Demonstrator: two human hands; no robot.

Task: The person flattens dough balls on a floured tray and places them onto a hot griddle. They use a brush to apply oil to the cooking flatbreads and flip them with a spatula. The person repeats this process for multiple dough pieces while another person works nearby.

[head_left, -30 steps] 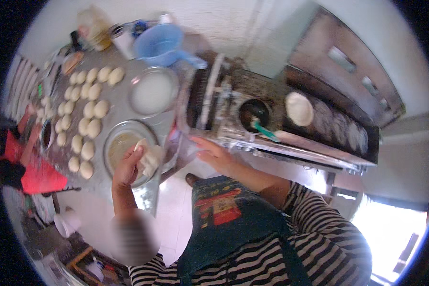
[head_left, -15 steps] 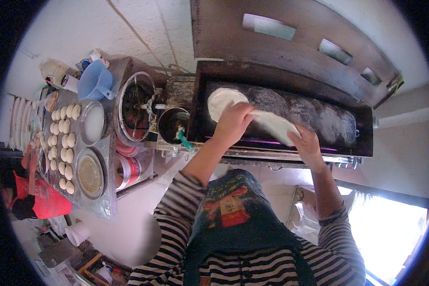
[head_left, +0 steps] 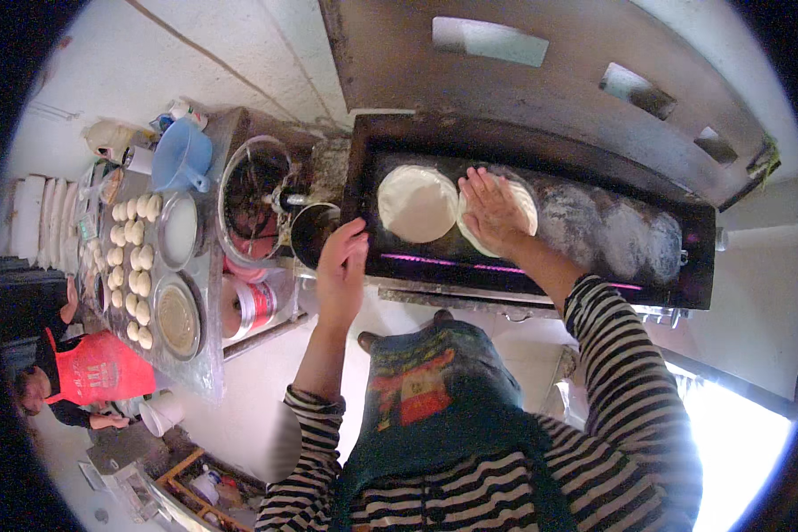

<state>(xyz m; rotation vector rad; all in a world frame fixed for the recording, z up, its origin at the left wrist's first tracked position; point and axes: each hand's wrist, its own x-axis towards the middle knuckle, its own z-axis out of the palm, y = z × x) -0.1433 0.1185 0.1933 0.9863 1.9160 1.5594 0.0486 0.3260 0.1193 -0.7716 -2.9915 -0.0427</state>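
My right hand point(head_left: 496, 213) lies flat, fingers stretched out, on a round sheet of flattened dough point(head_left: 524, 206) on the dark griddle point(head_left: 541, 262). Directly left of it lies another pale dough round point(head_left: 417, 204), flat on the griddle. My left hand point(head_left: 339, 266) is at the rim of a small dark pot point(head_left: 309, 232) by the griddle's left end. Its fingers are curled; whatever they may hold is hidden.
A raised metal lid point(head_left: 567, 62) with cut-out slots stands behind the griddle. Whitish floured patches point(head_left: 625, 239) mark the griddle's right part. On the left table are dough balls point(head_left: 135, 257), round trays point(head_left: 177, 316) and a blue jug point(head_left: 182, 155). A person in a red apron point(head_left: 106, 365) is beyond.
The dough sheet stretched between both hands now lies on the griddle beside the first round. My right hand moved left onto it; my left hand let go and moved left to the pot.
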